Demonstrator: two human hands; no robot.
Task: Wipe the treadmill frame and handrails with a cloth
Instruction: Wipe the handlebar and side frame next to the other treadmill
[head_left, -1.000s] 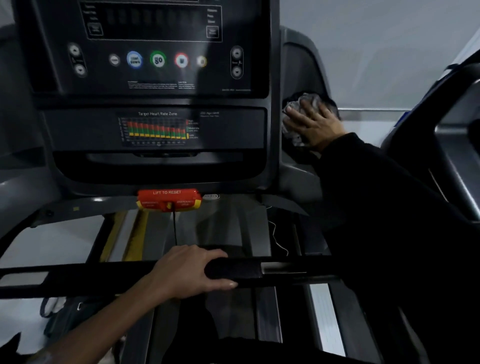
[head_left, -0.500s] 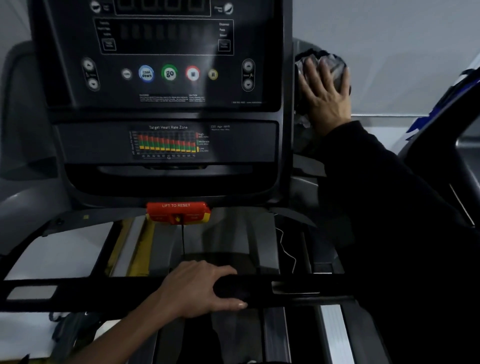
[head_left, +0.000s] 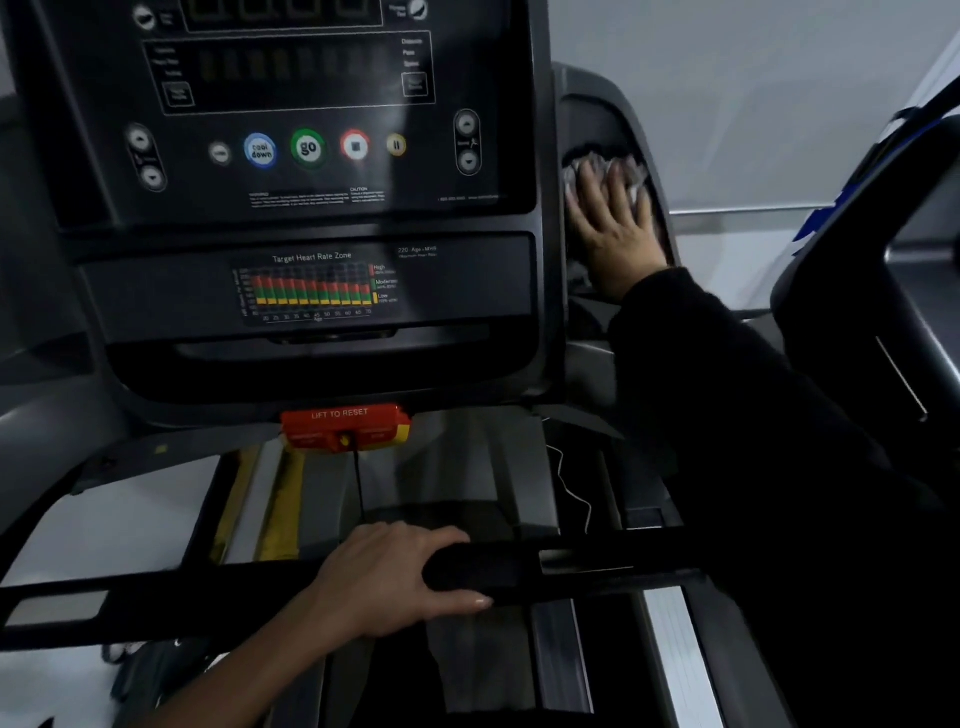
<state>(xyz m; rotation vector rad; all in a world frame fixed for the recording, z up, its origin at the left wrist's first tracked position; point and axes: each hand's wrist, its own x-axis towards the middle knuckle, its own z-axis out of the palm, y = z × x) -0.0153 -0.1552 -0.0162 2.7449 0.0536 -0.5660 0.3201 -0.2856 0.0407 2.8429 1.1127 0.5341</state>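
Observation:
My right hand (head_left: 615, 223) presses a crumpled grey cloth (head_left: 632, 174) flat against the dark side frame (head_left: 597, 104) just right of the treadmill console (head_left: 311, 208). Its fingers lie straight over the cloth, which shows only around the fingertips. A black sleeve covers that arm. My left hand (head_left: 395, 577) grips the black front handrail (head_left: 571, 569) that crosses below the console, fingers over the top and thumb underneath.
A red and yellow safety stop (head_left: 343, 426) with a hanging cord sits under the console. The belt (head_left: 467, 660) and silver side rail (head_left: 675, 654) run below the handrail. Another machine's dark frame (head_left: 909, 270) stands close on the right. Something dark lies on the floor at lower left (head_left: 150, 670).
My right hand slid the cloth up the side frame, then came a little way back down. My left hand has kept its hold on the handrail.

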